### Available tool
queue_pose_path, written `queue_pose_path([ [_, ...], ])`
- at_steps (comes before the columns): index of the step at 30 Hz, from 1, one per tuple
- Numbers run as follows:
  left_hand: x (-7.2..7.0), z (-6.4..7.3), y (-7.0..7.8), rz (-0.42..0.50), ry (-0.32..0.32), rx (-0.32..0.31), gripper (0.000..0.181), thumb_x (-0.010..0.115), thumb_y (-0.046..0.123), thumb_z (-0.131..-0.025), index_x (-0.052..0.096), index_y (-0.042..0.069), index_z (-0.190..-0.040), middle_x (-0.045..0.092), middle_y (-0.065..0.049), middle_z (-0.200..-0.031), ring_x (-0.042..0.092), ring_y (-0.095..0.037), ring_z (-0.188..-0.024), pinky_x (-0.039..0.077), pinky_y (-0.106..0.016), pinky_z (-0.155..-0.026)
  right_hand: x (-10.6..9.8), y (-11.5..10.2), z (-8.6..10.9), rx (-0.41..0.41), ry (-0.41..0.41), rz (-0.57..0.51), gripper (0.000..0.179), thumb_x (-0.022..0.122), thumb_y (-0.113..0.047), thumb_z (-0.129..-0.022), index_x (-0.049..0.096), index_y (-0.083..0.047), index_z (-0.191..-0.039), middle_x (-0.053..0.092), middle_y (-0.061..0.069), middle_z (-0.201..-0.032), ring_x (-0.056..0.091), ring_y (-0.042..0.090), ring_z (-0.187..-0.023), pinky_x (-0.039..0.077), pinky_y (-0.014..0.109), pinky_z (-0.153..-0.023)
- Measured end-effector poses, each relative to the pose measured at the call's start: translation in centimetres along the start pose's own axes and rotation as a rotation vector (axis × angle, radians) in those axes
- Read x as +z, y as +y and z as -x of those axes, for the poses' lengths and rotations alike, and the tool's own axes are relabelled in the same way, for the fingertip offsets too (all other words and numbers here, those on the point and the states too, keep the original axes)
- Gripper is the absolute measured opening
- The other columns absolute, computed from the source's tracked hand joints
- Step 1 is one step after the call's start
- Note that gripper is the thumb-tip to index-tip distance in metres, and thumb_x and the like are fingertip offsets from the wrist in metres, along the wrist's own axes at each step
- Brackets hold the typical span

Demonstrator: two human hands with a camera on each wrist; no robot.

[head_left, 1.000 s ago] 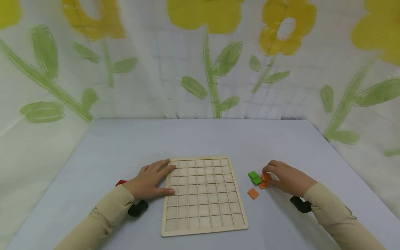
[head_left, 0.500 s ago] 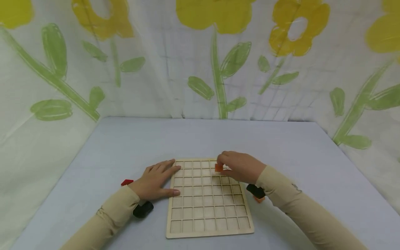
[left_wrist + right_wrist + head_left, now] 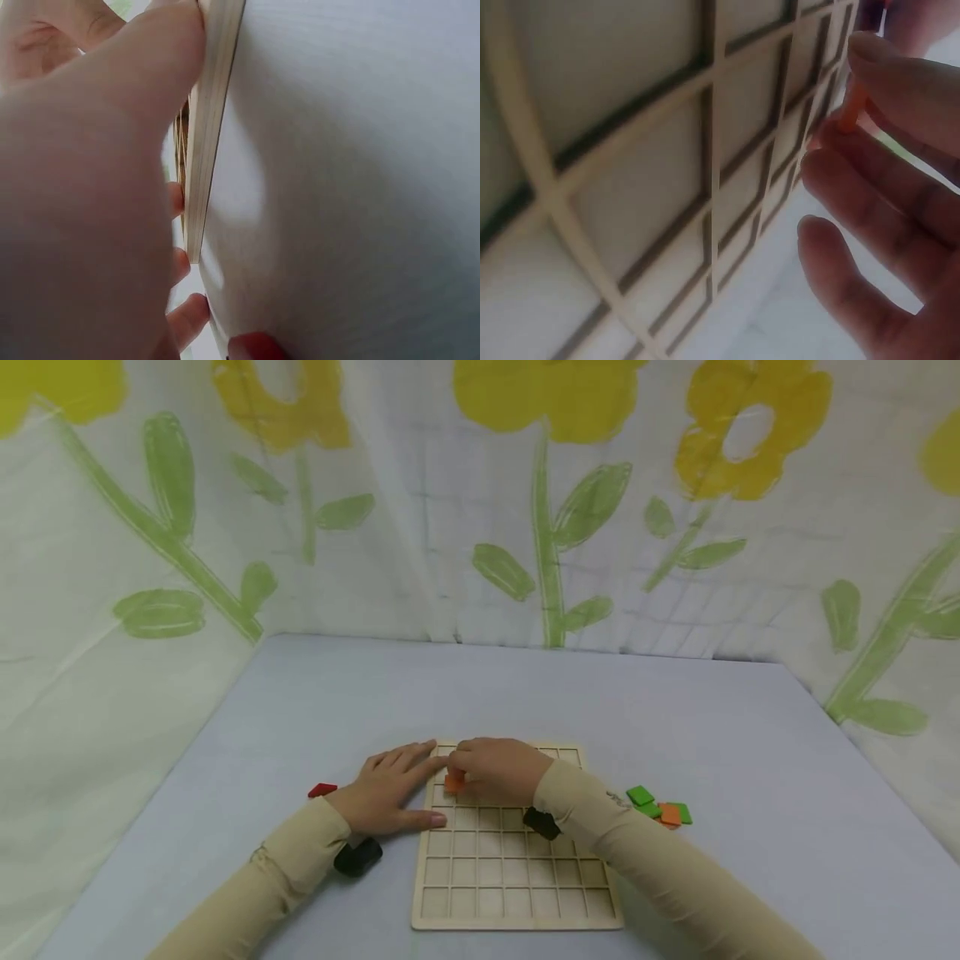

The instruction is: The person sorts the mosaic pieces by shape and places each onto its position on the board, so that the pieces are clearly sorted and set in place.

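A wooden grid board (image 3: 491,902) lies flat on the table. My left hand (image 3: 386,797) rests with spread, straight fingers on the board's left edge; the left wrist view has the thumb against the board's side (image 3: 208,142). Over the upper left cells, my right hand (image 3: 498,770) pinches a small square orange tile (image 3: 453,783) between thumb and fingers. In the right wrist view the orange tile (image 3: 852,111) is seen edge-on, near the grid. Whether it touches a cell I cannot tell. The right hand and forearm hide part of the board.
Green tiles (image 3: 641,795) and orange tiles (image 3: 670,814) lie in a loose pile right of the board. A red piece (image 3: 322,790) sits behind my left wrist. A flowered curtain (image 3: 420,527) hangs beyond the table's far edge.
My right hand has picked up an orange tile from the pile and carried it left across the board to its upper left. The left hand stays on the edge; the head view has shifted.
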State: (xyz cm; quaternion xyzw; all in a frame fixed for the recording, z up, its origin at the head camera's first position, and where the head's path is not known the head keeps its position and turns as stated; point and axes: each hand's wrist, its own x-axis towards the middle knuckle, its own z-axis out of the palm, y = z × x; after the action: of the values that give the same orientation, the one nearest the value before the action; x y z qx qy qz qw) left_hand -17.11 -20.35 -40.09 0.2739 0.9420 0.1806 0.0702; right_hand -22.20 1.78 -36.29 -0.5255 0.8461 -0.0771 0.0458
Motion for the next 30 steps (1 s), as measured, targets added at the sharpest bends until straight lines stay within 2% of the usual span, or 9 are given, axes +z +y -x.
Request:
queue_pose_path([
  [6, -0.4, -0.2, 0.4, 0.017, -0.011, 0.008, 0.072, 0.057, 0.060, -0.088, 0.035, 0.023, -0.147, 0.024, -0.013, -0.156, 0.024, -0.037, -0.141, 0.021, -0.064, -0.104, 0.5, -0.3, -0.3, -0.019, -0.021, 0.045, 0.014, 0.063, -0.032, -0.093, 0.062, -0.021, -0.102, 0.059, -0.010, -0.093, 0.055, 0.004, -0.083, 0.048, 0.022, -0.076],
  [12, -0.5, -0.3, 0.7, 0.032, -0.035, -0.001, 0.068, 0.055, 0.055, -0.092, 0.035, 0.020, -0.147, 0.023, -0.014, -0.156, 0.022, -0.036, -0.142, 0.019, -0.063, -0.106, 0.8, -0.7, -0.5, -0.058, 0.012, 0.056, 0.013, 0.064, -0.029, -0.092, 0.066, -0.019, -0.102, 0.064, -0.009, -0.096, 0.060, 0.005, -0.090, 0.048, 0.021, -0.082],
  [21, -0.5, -0.1, 0.5, 0.017, -0.035, -0.014, 0.068, 0.052, 0.056, -0.093, 0.035, 0.020, -0.147, 0.024, -0.013, -0.156, 0.022, -0.036, -0.142, 0.021, -0.064, -0.104, 0.9, -1.0, -0.8, -0.043, 0.003, 0.048, 0.014, 0.064, -0.029, -0.093, 0.067, -0.021, -0.104, 0.064, -0.010, -0.102, 0.060, 0.005, -0.098, 0.047, 0.020, -0.087],
  [30, -0.7, 0.0, 0.5, 0.020, -0.023, -0.021, 0.066, 0.054, 0.055, -0.092, 0.035, 0.022, -0.146, 0.024, -0.013, -0.156, 0.023, -0.039, -0.141, 0.022, -0.064, -0.104, 0.6, -1.7, -1.0, -0.060, -0.008, 0.100, 0.015, 0.063, -0.028, -0.093, 0.070, -0.022, -0.104, 0.068, -0.011, -0.101, 0.062, 0.006, -0.096, 0.048, 0.021, -0.087],
])
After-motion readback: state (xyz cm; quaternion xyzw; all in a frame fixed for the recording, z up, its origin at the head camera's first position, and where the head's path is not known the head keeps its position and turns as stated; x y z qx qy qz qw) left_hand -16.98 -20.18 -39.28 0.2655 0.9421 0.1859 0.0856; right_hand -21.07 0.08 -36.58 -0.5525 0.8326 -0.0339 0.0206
